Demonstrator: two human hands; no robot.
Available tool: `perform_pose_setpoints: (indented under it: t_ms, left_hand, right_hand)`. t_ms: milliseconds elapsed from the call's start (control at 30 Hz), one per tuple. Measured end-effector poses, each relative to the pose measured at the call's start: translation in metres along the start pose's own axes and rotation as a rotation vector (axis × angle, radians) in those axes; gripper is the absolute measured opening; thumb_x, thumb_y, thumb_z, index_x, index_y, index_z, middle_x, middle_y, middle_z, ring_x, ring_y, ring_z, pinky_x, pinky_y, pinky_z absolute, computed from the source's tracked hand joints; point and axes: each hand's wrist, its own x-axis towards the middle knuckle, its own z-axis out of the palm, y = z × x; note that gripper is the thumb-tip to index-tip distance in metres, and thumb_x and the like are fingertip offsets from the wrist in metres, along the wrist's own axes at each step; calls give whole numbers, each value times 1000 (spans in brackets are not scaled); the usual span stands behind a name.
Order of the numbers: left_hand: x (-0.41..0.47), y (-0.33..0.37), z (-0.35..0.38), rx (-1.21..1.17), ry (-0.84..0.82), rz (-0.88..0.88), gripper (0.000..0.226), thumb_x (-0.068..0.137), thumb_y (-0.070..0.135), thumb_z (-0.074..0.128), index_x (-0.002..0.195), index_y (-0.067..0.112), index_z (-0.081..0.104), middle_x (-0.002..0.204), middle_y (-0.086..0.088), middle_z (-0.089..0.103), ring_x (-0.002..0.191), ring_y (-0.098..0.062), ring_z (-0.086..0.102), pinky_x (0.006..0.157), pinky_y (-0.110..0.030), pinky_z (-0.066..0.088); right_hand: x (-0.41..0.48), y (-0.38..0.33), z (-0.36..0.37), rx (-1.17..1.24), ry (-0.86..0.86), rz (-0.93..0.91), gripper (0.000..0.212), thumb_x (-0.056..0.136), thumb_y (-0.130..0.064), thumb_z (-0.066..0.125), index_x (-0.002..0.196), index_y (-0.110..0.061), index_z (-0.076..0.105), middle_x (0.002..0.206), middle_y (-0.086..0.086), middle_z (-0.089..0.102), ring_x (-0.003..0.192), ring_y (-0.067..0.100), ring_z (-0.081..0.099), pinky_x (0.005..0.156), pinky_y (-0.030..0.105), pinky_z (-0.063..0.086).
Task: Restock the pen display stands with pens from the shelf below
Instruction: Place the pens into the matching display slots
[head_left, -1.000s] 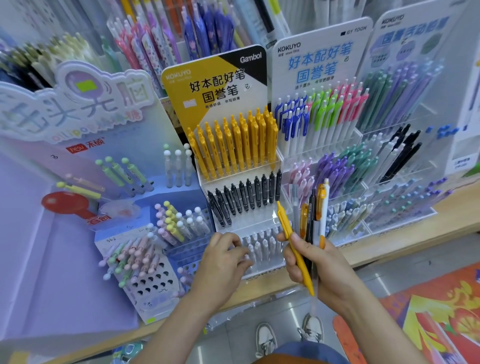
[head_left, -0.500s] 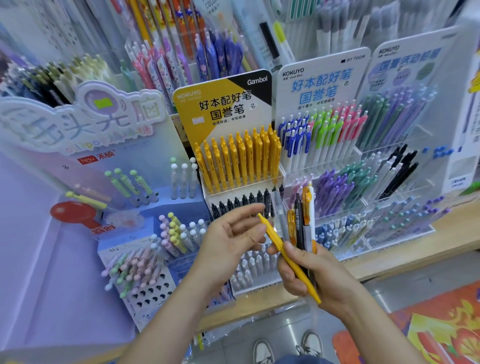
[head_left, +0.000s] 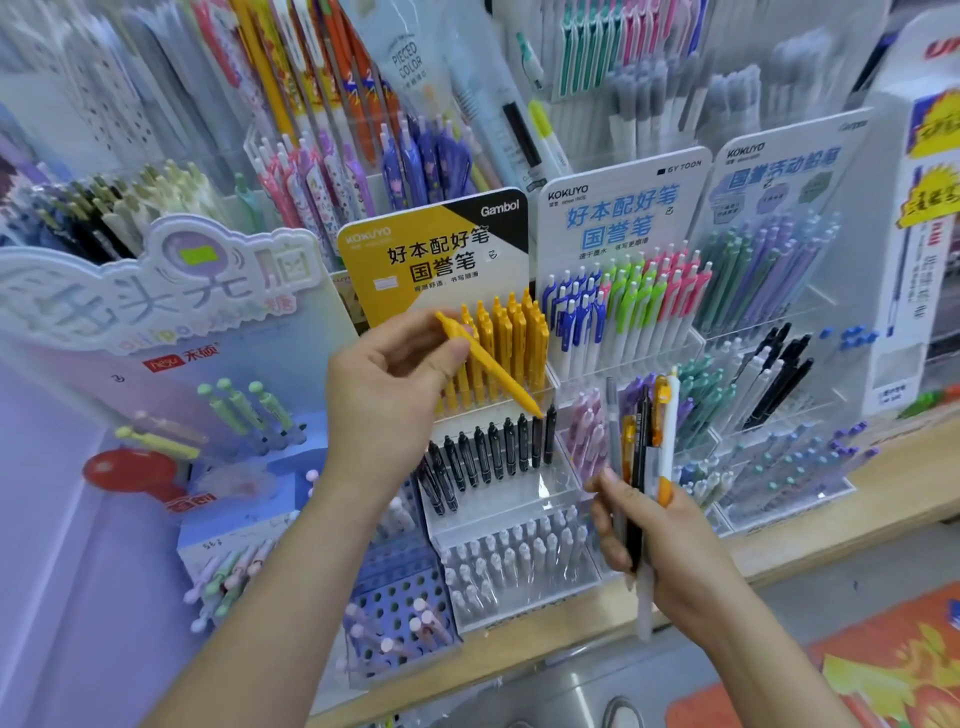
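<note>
clear acrylic tiers of the yellow-carded display stand (head_left: 431, 260) sit on a wooden shelf (head_left: 789, 545). my left hand (head_left: 395, 384) pinches a slim, smooth yellow pen (head_left: 488, 364) slantwise before that stand's yellow row; right of the stand, my right hand (head_left: 670, 540) grips a bunch of mixed pens (head_left: 644, 441) upright.

Wooden shelf (head_left: 904, 478) over grey, perhaps tiled, floor (head_left: 841, 587).

Yellow pen (head_left: 491, 366) from right-hand bundle (head_left: 645, 441) to left hand (head_left: 389, 400)
</note>
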Motion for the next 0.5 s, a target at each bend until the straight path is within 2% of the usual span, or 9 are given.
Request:
perform_pose_setpoints:
  t_ms: [133, 233, 367, 433, 500]
  left_hand:
    - [24, -14, 17, 247, 34, 122, 27, 82, 5, 72, 105, 21, 71, 91, 11, 71, 86, -1, 68, 81, -17, 53]
    - [32, -27, 26, 376, 14, 177, 24, 83, 10, 72, 105, 19, 72, 93, 12, 71, 86, 1, 67, 84, -17, 53]
    - [34, -35, 34, 430, -14, 206, 28, 83, 11, 72, 103, 30, 69, 84, 29, 64, 81, 7, 64, 81, -13, 51]
    - [36, -40, 37, 434, -35, 198, 31, 83, 11, 73, 101, 36, 66, 82, 29, 64, 81, 4, 65, 82, -16, 53]
    - [37, -45, 39, 479, -61, 195, 29, 83, 12, 73, 104, 32, 69, 82, 27, 63, 80, 3, 65, 81, -15, 52]
  right_hand:
    - [1, -5, -3, 1, 7, -13, 27, 84, -26, 63, 92, 0, 65, 59, 9, 47, 41, 16, 37, 41, 23, 31]
    - [1, -5, -4, -5, -5, -22, 26, 83, -26, 63, 90, 0, 65, 59, 10, 47, 41, 17, 36, 41, 24, 31]
    - [1, -7, -7, -10, -10, -18, 29, 80, -28, 65, 90, 0, 64, 59, 10, 47, 42, 17, 36, 42, 25, 30]
    - [1, -8, -9, -8, -13, -14, 30, 79, -28, 66, 91, -1, 65, 59, 10, 47, 42, 17, 37, 42, 25, 30]
    - [2, -9, -10, -7, -20, -14, 31, 79, -28, 66, 94, -1, 65, 60, 10, 48, 41, 17, 37, 41, 25, 31]
